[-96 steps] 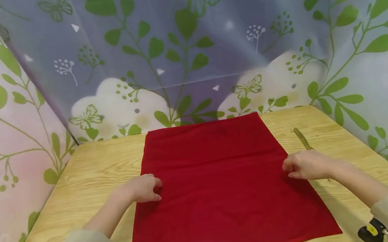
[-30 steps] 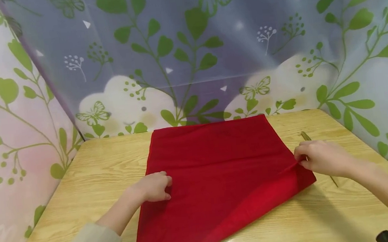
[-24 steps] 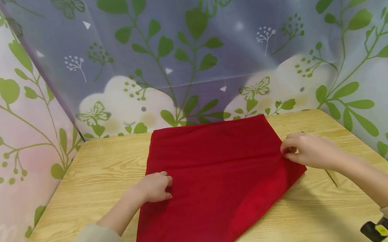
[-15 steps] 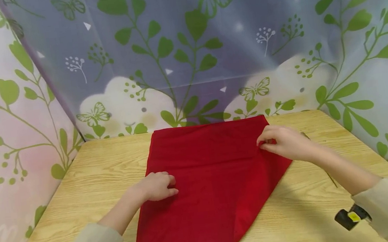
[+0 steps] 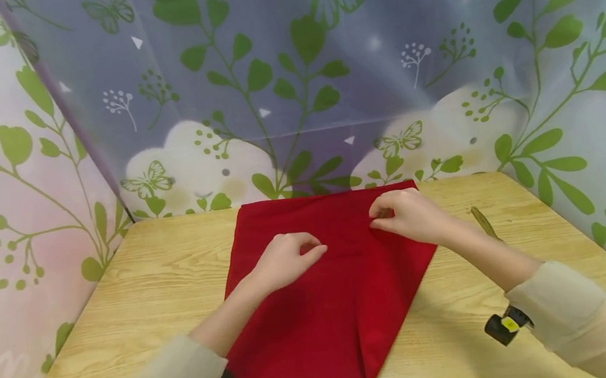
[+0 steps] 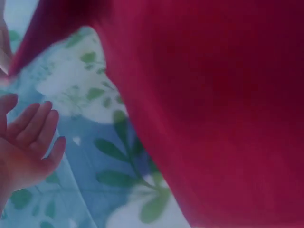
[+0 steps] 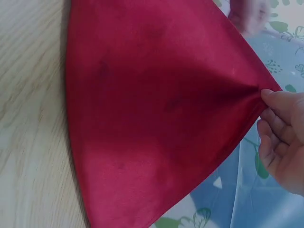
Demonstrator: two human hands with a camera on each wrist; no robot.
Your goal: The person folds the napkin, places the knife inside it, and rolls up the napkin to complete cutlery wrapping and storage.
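A red cloth (image 5: pixel 296 331) lies over the wooden table, its near right part lifted and folded over toward the middle. My right hand (image 5: pixel 408 218) pinches its edge between thumb and fingers; in the right wrist view, creases fan out from the pinched red cloth (image 7: pixel 161 118) at the thumb (image 7: pixel 280 99). My left hand (image 5: pixel 287 261) hovers above the cloth, left of the right hand, with thumb and fingers apart. In the left wrist view the left hand (image 6: pixel 31 147) shows relaxed fingers holding nothing, beside the raised red cloth (image 6: pixel 213 118).
A slender olive-gold item (image 5: pixel 484 223) lies on the wooden table (image 5: pixel 176 251) right of the cloth, partly hidden behind the right forearm. Patterned fabric walls (image 5: pixel 293 91) with leaves and butterflies close off the back and both sides.
The right hand has taken the cloth's right edge and carried it left and away, folding that side over. The left hand has left the cloth's left side and moved up and right.
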